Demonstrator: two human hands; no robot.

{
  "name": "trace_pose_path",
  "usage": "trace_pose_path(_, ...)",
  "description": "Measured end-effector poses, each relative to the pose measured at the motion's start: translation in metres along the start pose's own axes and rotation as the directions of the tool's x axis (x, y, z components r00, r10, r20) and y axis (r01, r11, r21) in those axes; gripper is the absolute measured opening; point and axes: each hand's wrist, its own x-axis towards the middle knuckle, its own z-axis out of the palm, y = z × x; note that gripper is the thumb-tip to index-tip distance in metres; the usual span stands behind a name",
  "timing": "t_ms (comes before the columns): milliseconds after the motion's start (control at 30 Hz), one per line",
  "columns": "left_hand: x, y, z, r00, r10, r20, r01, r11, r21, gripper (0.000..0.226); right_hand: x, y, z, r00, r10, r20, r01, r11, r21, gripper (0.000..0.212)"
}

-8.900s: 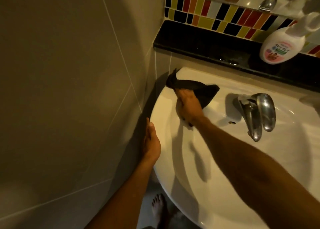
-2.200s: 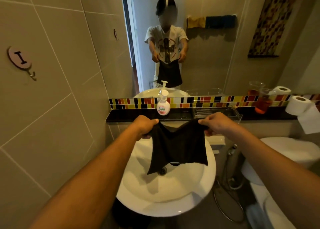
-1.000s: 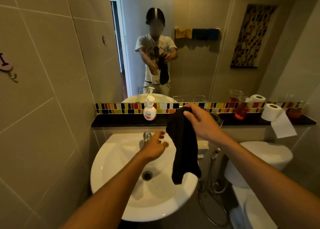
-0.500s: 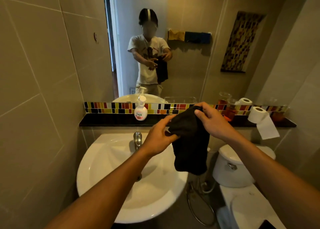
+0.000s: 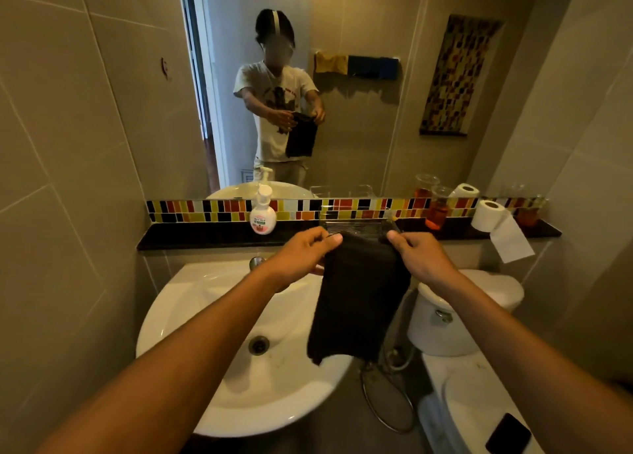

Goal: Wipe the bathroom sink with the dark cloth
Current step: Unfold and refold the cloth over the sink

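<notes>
The dark cloth (image 5: 356,299) hangs folded in the air above the right rim of the white round sink (image 5: 191,320). My left hand (image 5: 303,254) pinches its top left corner and my right hand (image 5: 416,256) pinches its top right corner, both at the height of the black ledge. The cloth's lower edge dangles just over the sink's right edge without touching the basin. The drain (image 5: 258,344) shows in the basin's middle. The tap (image 5: 257,262) is mostly hidden behind my left wrist.
A black ledge (image 5: 205,237) behind the sink carries a soap pump bottle (image 5: 262,214), a wire tray (image 5: 356,223), an amber glass (image 5: 435,210) and a toilet roll (image 5: 488,214). A toilet (image 5: 462,316) stands right of the sink, a dark phone (image 5: 508,433) near it. Tiled wall at left.
My left hand has taken the cloth's top left corner and both hands have drawn apart, so the cloth hangs wider and flatter. The view has swung a little left.
</notes>
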Motion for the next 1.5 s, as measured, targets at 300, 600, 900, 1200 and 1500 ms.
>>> trace_pose_path(300, -0.005, -0.020, 0.000, 0.977, -0.125, -0.174, 0.086, 0.972, -0.219, 0.009, -0.019, 0.027, 0.015, 0.851, 0.170, 0.497, -0.292, 0.939, 0.179, 0.019)
trace_pose_path(600, -0.028, -0.077, 0.017, 0.897, -0.391, -0.207, 0.347, 0.911, -0.222, 0.028, -0.022, 0.046, 0.068, 0.918, 0.193, 0.346, -0.266, 0.948, 0.176, 0.017)
trace_pose_path(900, -0.065, -0.134, 0.049, 0.749, -0.618, 0.239, 0.633, 0.563, -0.531, 0.040, -0.028, 0.086, 0.100, 0.811, 0.509, 0.288, -0.566, 0.808, 0.164, 0.046)
trace_pose_path(1200, -0.046, -0.121, 0.052, 0.803, -0.590, -0.085, 0.506, 0.750, -0.426, 0.028, -0.043, 0.131, 0.080, 0.658, 0.471, 0.588, -0.569, 0.822, -0.022, 0.092)
trace_pose_path(1500, -0.021, -0.092, 0.054, 0.834, -0.551, 0.021, 0.545, 0.819, -0.182, 0.040, -0.033, 0.129, 0.060, 0.807, 0.213, 0.551, -0.132, 0.974, -0.183, 0.010)
